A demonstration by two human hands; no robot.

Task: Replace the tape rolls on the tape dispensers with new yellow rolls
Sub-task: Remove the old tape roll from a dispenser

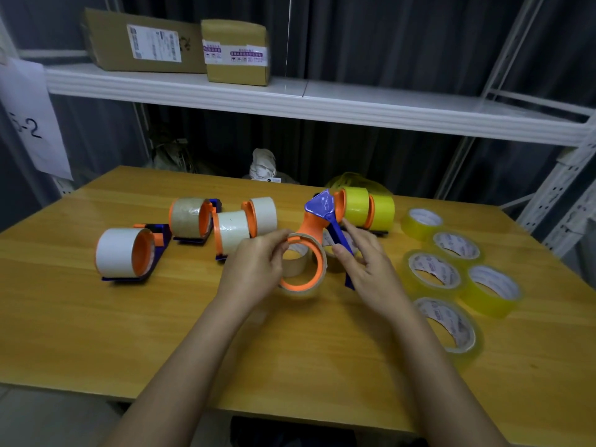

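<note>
The person is holding one tape dispenser [317, 233] raised over the wooden table [129, 333], near its middle, blade end tipped up and away. The right hand [364, 262] is closing around the blue handle, steadying the frame so that the spool faces the other hand. The left hand [258, 266] is pinching the rim of the nearly spent clear roll [303, 269] on the orange hub, probably to slide it off sideways. Four dispensers carrying pale or clear rolls are waiting in a loose row on the left [124, 253]. Two dispensers already loaded with yellow tape [367, 206] are standing behind the hands. Five new yellow rolls [432, 272] are lying flat at the right, within easy reach of the right hand. A small, used-looking roll [295, 261] is sitting on the table behind the hub.
</note>
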